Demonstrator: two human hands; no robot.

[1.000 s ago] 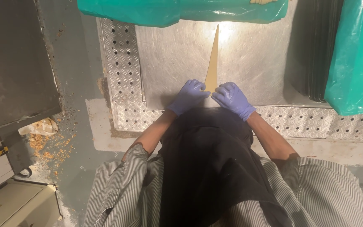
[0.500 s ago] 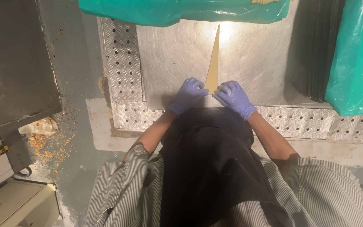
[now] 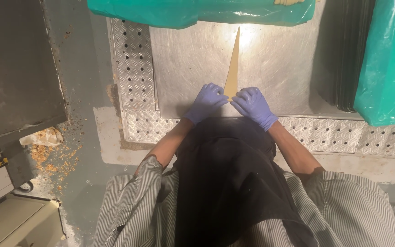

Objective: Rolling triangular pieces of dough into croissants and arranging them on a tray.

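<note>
— Steel worktop (image 3: 193,59) w/ green bags along the far edge. Where's the dough?

— Dough triangle (image 3: 232,64) lying flat, centre. Left hand (image 3: 206,101) & right hand (image 3: 253,104) are pinching its wide end, fingers curled; rolling barely begun, imo.

Brushed, scuffed steel across the middle of the bench (image 3: 193,59), glaring under the light at the far edge. Embossed, perforated tread plate (image 3: 136,68) along the left and near edges. Pale, matt, smooth dough triangle (image 3: 232,68). Thin, slightly shiny lilac gloves on the left hand (image 3: 206,101) and right hand (image 3: 253,104). Glossy, wrinkled teal plastic sheeting (image 3: 389,59) at the right and far edges. Striped woven cloth shirt (image 3: 344,206); matt black apron (image 3: 225,183).
</note>
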